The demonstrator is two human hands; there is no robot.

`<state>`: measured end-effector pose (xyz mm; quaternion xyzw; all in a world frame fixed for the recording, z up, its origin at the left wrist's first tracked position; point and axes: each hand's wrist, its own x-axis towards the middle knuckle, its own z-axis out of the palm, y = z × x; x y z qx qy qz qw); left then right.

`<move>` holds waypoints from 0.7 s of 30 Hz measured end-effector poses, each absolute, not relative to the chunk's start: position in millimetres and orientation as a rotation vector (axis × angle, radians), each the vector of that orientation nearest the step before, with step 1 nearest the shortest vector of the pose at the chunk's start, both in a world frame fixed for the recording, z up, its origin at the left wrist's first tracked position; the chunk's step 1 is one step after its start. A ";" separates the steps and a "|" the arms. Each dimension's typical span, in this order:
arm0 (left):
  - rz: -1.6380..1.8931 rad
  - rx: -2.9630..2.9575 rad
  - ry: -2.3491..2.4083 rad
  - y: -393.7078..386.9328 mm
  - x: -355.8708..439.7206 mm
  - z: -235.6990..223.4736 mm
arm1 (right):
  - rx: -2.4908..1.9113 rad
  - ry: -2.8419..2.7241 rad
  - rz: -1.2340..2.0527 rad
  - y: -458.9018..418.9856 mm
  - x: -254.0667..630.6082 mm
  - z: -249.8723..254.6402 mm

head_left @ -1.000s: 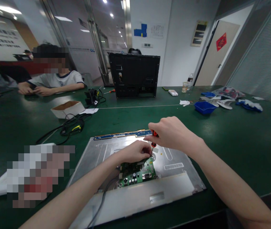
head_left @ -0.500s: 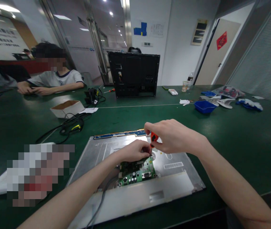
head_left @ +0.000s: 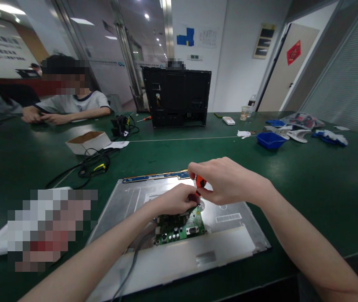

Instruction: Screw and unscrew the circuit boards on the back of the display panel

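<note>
The left hand (head_left: 180, 199) stays over the board (head_left: 183, 233), covering part of it, fingertips bunched; whether they pinch anything I cannot tell. At the board's far right corner the screwdriver (head_left: 200, 181) stands steeply, long axis near upright, pointing down, tip hard to make out. The right hand (head_left: 224, 180), slightly further left than a second ago, curls thumb and fingers around the handle, partly hiding it.

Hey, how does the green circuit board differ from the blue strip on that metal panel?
The green circuit board is broad and blocky; the blue strip is long and narrow. The green circuit board sits partly hidden by the left hand, whereas the blue strip runs along the far edge. Both are on the metal panel.
</note>
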<state>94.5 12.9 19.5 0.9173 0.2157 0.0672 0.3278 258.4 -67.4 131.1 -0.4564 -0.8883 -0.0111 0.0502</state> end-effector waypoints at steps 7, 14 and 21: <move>0.214 2.456 0.544 11.5 95.3 18.2 | -1.487 -2.642 -0.237 -63.7 257.0 126.9; 0.183 2.481 0.549 11.5 96.1 18.6 | -1.378 -2.684 -0.116 -65.1 260.8 129.2; 0.179 2.502 0.562 10.6 95.3 17.5 | -1.522 -2.653 -0.219 -63.2 258.9 127.6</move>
